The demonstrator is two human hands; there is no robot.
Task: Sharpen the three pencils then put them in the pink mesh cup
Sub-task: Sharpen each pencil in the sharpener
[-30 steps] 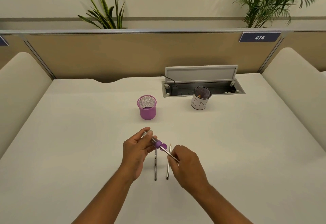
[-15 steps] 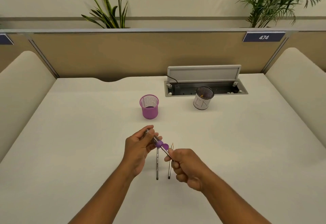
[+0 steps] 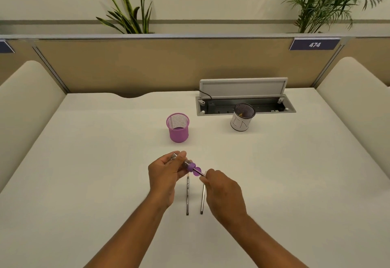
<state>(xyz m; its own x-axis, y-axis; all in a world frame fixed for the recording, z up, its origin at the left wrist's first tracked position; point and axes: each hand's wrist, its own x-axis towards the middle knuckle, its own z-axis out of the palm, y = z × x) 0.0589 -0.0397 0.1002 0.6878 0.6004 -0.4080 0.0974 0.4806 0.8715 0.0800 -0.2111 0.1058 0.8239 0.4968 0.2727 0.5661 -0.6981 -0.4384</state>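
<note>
My left hand (image 3: 165, 172) grips a sharpener (image 3: 191, 166) with a clear barrel and purple cap, held just above the white desk. A pencil (image 3: 200, 172) is stuck into the purple end, and my right hand (image 3: 223, 191) is closed around its shaft. Two more pencils lie side by side on the desk under my hands, one on the left (image 3: 187, 197) and one on the right (image 3: 203, 201), tips pointing away from me. The pink mesh cup (image 3: 178, 128) stands upright beyond my hands and looks empty.
A black mesh cup with a white paper wrap (image 3: 242, 117) stands at the back right, in front of an open cable box (image 3: 244, 98) set into the desk (image 3: 84, 162). A beige divider and padded side panels border the desk.
My right hand has rolled over the pencil, turning it in the sharpener, while my left hand holds the sharpener in nearly the same spot. The two pencils on the desk have not moved.
</note>
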